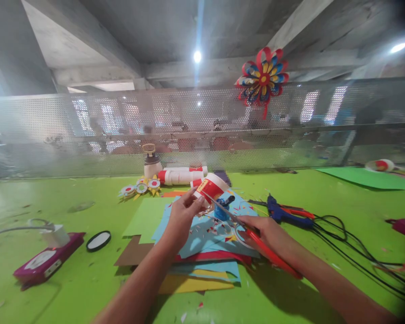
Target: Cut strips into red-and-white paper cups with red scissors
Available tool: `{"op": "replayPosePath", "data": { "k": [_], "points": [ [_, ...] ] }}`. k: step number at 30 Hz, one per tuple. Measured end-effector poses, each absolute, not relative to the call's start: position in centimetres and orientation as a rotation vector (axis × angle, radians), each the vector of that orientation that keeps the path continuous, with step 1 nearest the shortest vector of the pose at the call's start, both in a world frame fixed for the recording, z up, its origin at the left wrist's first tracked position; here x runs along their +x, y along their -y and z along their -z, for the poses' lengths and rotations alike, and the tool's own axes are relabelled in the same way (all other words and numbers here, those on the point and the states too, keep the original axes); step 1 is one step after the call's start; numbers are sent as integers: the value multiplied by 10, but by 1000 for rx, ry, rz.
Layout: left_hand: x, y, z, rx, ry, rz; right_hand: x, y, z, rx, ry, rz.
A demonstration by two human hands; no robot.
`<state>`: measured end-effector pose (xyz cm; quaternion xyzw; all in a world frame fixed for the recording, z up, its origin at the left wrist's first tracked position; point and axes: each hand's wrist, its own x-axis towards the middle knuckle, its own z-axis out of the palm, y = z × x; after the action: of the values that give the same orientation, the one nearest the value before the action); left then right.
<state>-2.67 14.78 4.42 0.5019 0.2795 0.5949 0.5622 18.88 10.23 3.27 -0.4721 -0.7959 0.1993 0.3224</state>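
Observation:
In my left hand [186, 209] is a red and white paper cup [212, 186], tilted, its rim toward the upper right. My right hand [258, 231] grips a pair of scissors [273, 254] with red handles; the blades reach up-left to the cup's lower edge. Whether the blades touch the paper I cannot tell. Just below the cup stands a blue object with a dark top [222, 209], partly hidden. Light blue paper sheets [192, 243] strewn with small paper scraps lie under both hands.
A blue glue gun [286, 213] with looping black cables lies at right. At left are a purple power strip [49, 261] and a round black-rimmed disc [98, 241]. Behind lie stacked paper cups [182, 177], paper flowers [141, 186] and a spray bottle [151, 164], before a perforated screen [104, 135].

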Motion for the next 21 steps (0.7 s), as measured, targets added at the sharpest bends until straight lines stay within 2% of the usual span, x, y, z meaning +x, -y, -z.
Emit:
{"op": "replayPosePath", "data": {
  "k": [11,21],
  "points": [
    [-38,-157,-44,996,-591,-1255,189,-102,-36,-1258,2151,-499],
    [-32,-152,-45,1075,-602,-1349,188,-101,-41,-1193,2143,-516]
  ]
}}
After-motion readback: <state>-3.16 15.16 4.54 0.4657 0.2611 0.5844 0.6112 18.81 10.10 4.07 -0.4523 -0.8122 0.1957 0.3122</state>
